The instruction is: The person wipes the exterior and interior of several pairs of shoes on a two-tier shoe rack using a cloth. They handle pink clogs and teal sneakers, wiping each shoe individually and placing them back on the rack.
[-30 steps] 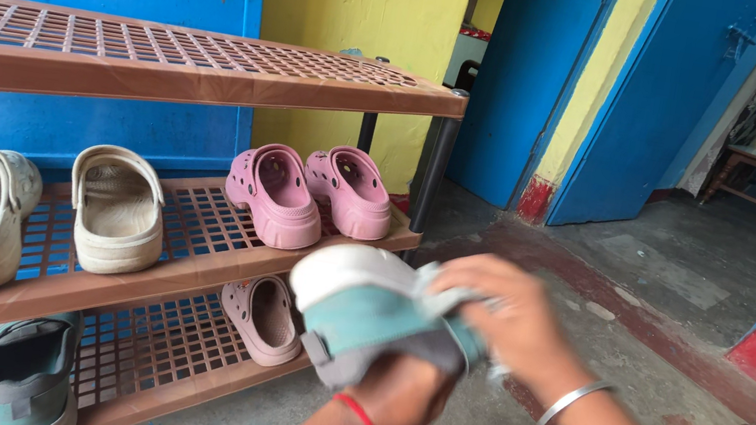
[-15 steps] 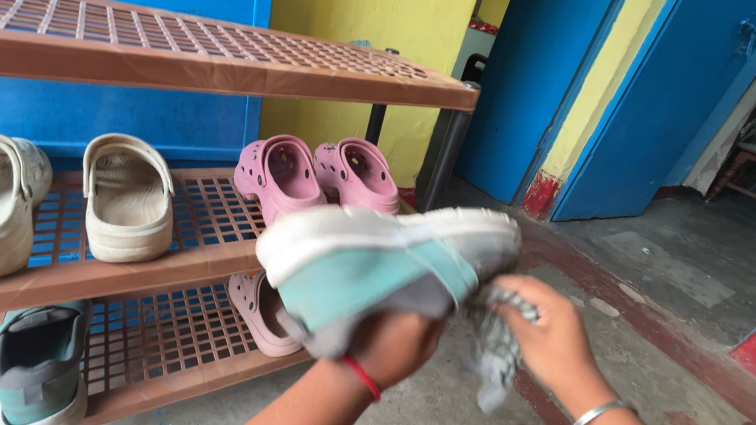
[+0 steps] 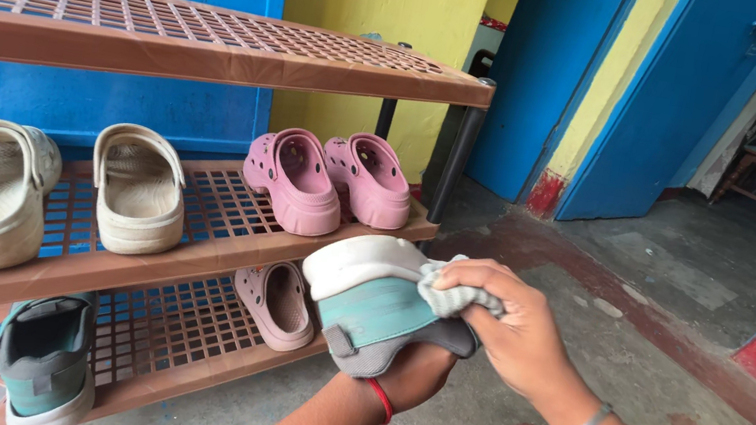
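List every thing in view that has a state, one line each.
teal shoe: held up off the rack, heel end towards the camera
left hand: gripping the shoe from below
right hand: pressing the cloth on the shoe
grey cloth: bunched under the fingers
second teal shoe: resting on the bottom shelf
pink clogs: paired on the middle shelf
beige clogs: on the middle shelf
top shelf: bare

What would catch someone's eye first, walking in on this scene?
Front and centre, the left hand holds up a teal and grey shoe while the right hand presses a grey cloth against it. Behind, a brown lattice shoe rack carries pink clogs on its middle shelf, against bright blue and yellow walls.
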